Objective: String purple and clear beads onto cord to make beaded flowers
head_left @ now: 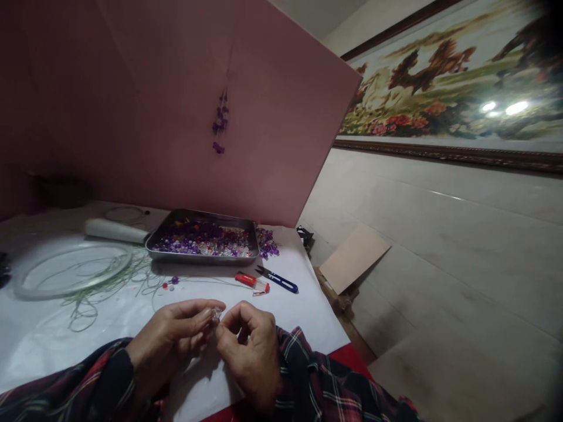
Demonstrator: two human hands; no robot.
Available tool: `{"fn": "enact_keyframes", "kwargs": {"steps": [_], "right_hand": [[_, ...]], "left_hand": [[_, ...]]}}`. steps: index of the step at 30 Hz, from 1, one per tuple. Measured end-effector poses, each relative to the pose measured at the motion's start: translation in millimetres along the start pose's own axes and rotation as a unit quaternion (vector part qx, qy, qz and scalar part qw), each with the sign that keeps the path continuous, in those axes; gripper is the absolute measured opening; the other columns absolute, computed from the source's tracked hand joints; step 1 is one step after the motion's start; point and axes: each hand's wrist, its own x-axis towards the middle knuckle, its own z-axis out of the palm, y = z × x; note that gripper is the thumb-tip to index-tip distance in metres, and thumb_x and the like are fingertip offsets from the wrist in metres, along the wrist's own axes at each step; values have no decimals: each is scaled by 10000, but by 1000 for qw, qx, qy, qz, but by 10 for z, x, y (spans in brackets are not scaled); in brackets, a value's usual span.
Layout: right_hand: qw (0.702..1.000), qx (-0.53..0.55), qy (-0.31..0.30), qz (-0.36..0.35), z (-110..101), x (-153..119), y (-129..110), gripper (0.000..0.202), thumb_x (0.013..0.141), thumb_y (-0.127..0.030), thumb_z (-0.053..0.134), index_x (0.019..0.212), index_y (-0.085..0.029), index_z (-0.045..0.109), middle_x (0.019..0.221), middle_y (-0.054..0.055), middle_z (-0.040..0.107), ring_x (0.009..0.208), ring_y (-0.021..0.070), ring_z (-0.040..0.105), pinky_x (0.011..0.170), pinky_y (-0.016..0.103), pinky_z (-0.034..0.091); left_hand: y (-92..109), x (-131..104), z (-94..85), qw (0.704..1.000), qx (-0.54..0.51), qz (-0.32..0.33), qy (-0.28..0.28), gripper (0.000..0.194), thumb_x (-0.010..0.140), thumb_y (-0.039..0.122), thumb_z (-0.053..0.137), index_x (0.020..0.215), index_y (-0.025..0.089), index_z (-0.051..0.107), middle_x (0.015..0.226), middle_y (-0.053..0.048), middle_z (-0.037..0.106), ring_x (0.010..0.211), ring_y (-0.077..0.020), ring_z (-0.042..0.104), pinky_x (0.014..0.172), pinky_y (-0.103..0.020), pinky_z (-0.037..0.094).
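Near the front of the white table, my left hand (180,331) pinches a small clear bead piece (216,314) between thumb and fingers. Close against its right side, my right hand (250,346) has thumb and forefinger pressed together; what they hold is too small to make out. Beyond both hands, a metal tray (202,258) holds purple, red and clear beads. A red tool (252,281) and dark blue thread snips (278,279) lie to the right, in front of the tray. A few loose beads (175,281) rest left of them.
Tangled green thread (105,275) and a clear tubing ring (26,287) lie at left, near a white roll (115,230). Purple beads (267,243) are heaped right of the tray. A pink panel (176,105) stands behind, with a purple bead string (220,117) hanging before it.
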Motion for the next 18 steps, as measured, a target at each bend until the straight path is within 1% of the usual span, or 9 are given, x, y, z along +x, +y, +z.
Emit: {"fn": "enact_keyframes", "kwargs": {"steps": [5,13,18], "right_hand": [[1000,0,-6,-4,-1,-4,-13,159,674,-141,554,522,-172,517,483,-33,500,465,94,426,435,187,315],[1000,-2,-4,-2,-10,-5,0,164,694,-176,577,535,-174,538,489,-34,508,471,93,420,432,185,306],[1000,-3,13,-12,12,-12,42,169,694,-174,583,531,-169,539,494,-33,506,474,93,423,435,189,297]], "left_hand": [[6,-22,-1,1000,4,4,-3,245,569,227,836,774,110,770,656,-83,697,582,-129,598,560,-218,449],[-2,-2,-15,1000,-2,-4,4,241,556,195,840,770,108,773,674,-101,718,583,-126,613,574,-204,459],[-20,6,-21,1000,4,-5,6,289,519,228,859,762,101,770,676,-105,718,613,-157,640,586,-216,475]]}}
